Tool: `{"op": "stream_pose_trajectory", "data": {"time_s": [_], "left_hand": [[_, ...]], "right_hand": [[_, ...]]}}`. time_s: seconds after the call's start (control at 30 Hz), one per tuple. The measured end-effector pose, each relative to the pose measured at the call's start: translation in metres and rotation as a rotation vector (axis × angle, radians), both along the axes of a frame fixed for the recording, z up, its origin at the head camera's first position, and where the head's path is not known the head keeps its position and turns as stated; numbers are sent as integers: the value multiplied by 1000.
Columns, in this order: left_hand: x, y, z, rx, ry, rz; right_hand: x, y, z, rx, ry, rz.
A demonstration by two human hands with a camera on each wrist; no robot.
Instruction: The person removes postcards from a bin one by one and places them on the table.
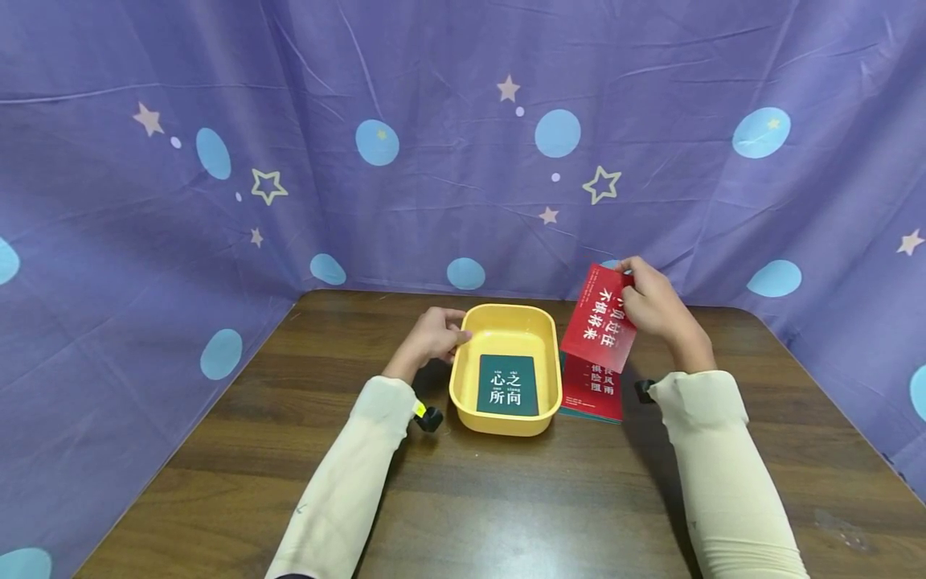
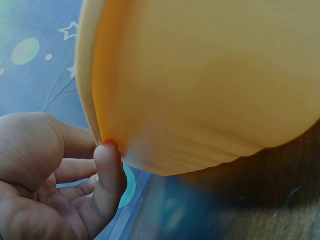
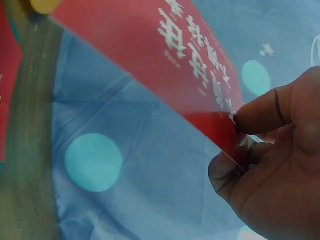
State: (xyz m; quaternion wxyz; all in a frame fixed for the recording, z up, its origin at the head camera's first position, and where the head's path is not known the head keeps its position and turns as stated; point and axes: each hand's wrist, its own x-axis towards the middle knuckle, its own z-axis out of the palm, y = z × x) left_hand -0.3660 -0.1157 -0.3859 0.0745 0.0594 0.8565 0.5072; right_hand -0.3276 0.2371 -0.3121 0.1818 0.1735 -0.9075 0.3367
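Note:
A yellow plastic tray (image 1: 470,406) stands on the table, and a dark green card (image 1: 508,386) with white Chinese characters lies flat inside it. My left hand (image 1: 434,334) pinches the tray's left rim between thumb and finger; the left wrist view shows this grip on the tray wall (image 2: 200,100) up close. With my right hand (image 1: 651,301) I pinch a red card (image 1: 599,318) by its upper right corner, held tilted above the table. Below it, partly hidden, another red card (image 1: 592,390) lies over a green one, right beside the tray.
The brown wooden table (image 1: 477,498) reaches back to a purple curtain (image 1: 448,201) with stars and blue dots. Dark wrist cameras (image 1: 429,419) sit at both sleeve cuffs. A small shiny mark (image 1: 841,531) shows on the table at the right.

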Motion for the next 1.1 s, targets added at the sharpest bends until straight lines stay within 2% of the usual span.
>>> {"op": "stream_pose_trajectory", "data": {"time_s": [0.23, 0.53, 0.8, 1.1], "left_hand": [[0, 0, 1, -16, -4, -10], [0, 0, 1, -3, -7, -13], [0, 0, 2, -5, -4, -5], [0, 1, 0, -4, 0, -2]], "right_hand": [[-9, 10, -13, -6, -64, -15], [-21, 14, -33, 86, -204, 6], [-30, 15, -54, 175, -269, 56], [-32, 10, -71, 146, -482, 132]]}}
